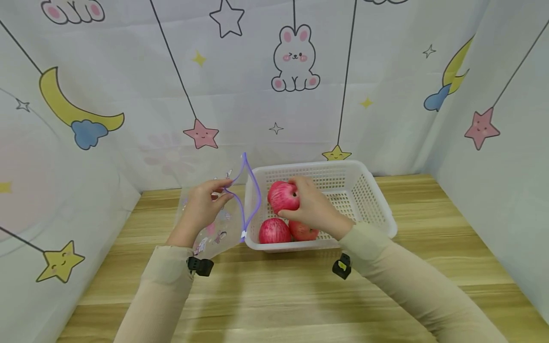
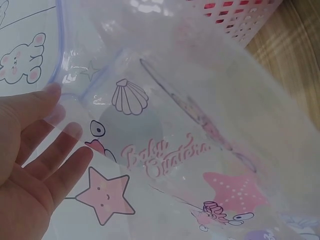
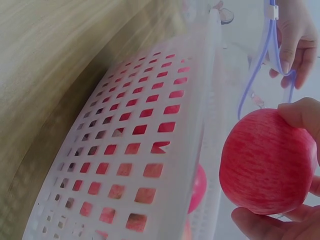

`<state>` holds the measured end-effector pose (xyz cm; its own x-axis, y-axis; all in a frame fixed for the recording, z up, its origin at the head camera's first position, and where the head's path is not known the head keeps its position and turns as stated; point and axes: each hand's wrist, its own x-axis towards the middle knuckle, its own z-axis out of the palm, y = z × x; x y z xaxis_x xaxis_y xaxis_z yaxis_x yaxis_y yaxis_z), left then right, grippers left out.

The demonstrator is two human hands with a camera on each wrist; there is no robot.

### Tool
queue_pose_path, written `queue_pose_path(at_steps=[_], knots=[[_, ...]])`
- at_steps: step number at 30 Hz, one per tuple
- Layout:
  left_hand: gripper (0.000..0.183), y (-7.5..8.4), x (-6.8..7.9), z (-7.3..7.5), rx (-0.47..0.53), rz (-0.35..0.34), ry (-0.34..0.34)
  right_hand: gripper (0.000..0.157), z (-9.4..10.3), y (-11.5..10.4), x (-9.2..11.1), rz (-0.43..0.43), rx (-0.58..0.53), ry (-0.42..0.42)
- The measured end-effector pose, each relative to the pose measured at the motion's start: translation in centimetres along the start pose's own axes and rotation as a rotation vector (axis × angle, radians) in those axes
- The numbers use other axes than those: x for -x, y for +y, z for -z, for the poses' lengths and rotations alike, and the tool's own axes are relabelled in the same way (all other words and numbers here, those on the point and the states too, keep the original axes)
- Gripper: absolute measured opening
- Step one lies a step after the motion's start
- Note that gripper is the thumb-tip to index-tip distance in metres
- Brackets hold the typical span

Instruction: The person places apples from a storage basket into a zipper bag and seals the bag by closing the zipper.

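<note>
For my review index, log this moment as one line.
left hand: pinches open clear bag at purple rim | right hand: grips red apple | white basket: two more apples visible inside

A red apple (image 1: 282, 196) is held near a clear, gaping bag (image 1: 228, 227).

Diffuse light casts soft shadows on the table (image 1: 266, 297) and pale glare on the clear bag (image 2: 185, 120).

Four o'clock: one red apple (image 3: 267, 162); we are gripping it with our right hand (image 3: 305, 117). Two o'clock: one clear, purple-edged bag (image 3: 257, 98); our left hand (image 3: 299, 36) is pinching it. Eight o'clock: one white basket (image 3: 136, 139) is showing red inside.
</note>
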<state>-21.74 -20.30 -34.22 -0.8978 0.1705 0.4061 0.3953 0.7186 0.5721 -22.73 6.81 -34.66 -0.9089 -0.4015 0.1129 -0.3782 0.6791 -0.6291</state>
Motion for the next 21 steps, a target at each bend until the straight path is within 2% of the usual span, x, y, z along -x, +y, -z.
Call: queue_pose_path(at_steps=[8, 16, 21], knots=[[0.033, 0.0, 0.1, 0.0, 0.013, 0.01, -0.012, 0.076, -0.5, -0.8, -0.3, -0.013, -0.004, -0.014], [0.033, 0.2, 0.0, 0.0, 0.007, 0.018, -0.013, 0.077, -0.9, -1.5, -0.7, 0.011, 0.021, -0.003], [0.035, 0.2, 0.0, -0.1, 0.024, 0.028, -0.02, 0.079, -1.2, -1.9, -0.9, 0.014, -0.002, -0.019]])
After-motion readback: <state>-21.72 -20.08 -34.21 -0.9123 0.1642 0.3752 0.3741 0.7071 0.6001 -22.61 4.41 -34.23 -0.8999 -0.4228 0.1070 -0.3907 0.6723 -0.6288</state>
